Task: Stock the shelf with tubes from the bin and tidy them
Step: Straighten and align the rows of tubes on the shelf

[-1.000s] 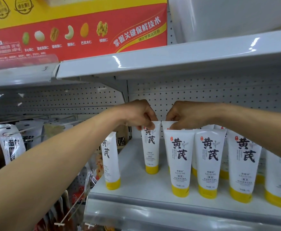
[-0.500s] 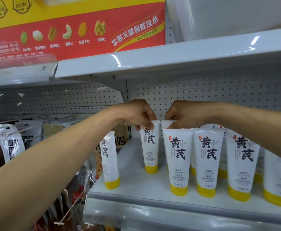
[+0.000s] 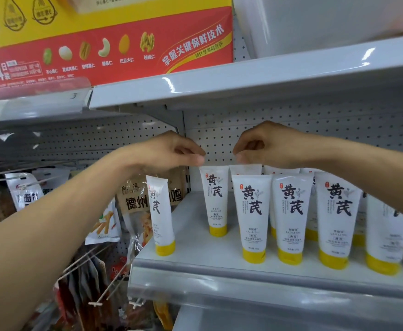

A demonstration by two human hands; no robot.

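Though both hands are curled into pinches, can't tell if either grips: left hand (image 3: 169, 151) at top of rear tube (image 3: 214, 199), right hand (image 3: 269, 146) at top of half-hidden tube (image 3: 244, 169); both upright on shelf (image 3: 191, 235).

All that shows of the person is two arms, bare from the picture's edge down to the fingertips. The left forearm (image 3: 52, 223) is the larger shape, very broad at the lower left corner and narrowing steadily to a slim wrist, its surface smooth and even. The left hand (image 3: 169, 151) is bare, with rounded knuckles and a thick thumb (image 3: 191, 161). The right forearm (image 3: 363, 168) looks slimmer and is likewise uncovered as far as the right edge. The right hand (image 3: 269, 146) is bare as well, and its fingers (image 3: 248, 149) show creased knuckles. The nails are too blurred to describe.
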